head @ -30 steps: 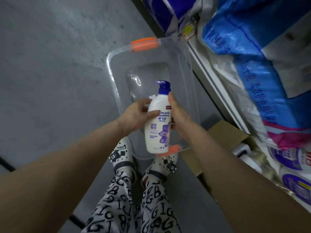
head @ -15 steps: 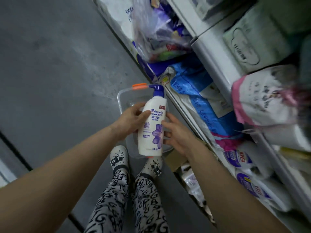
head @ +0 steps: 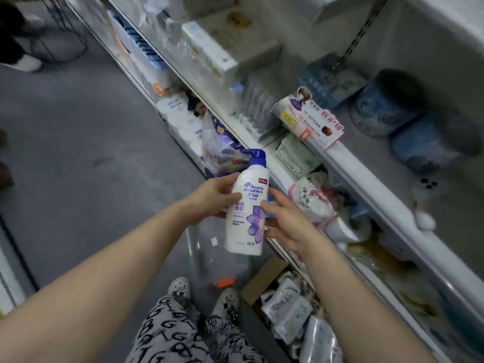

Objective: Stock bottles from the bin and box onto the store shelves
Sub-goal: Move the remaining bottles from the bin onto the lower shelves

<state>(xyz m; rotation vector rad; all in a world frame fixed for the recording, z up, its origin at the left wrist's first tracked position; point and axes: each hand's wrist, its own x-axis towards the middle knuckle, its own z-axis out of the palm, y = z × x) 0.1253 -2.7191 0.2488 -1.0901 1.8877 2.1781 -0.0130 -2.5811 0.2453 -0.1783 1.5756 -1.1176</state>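
A white shampoo bottle [head: 246,210] with a blue pump top and a purple flower label is held upright in the air in front of the shelves. My left hand [head: 209,197] grips its upper left side, thumb across the front. My right hand [head: 284,221] rests against the bottle's right side with straight fingers. Below the bottle lies the clear plastic bin [head: 209,258] with an orange latch, holding no bottles that I can see. A cardboard box [head: 264,281] at the lower right holds several white pouches.
White store shelves [head: 348,163] run diagonally along the right, packed with tissue packs, boxes, bags and blue round tubs. Grey floor stretches to the left. My patterned trousers and white shoes [head: 180,286] stand beside the bin.
The bottle has risen from over the bin to shelf height, and my view has tilted up to the shelves. My right hand's fingers have loosened along the bottle's side.
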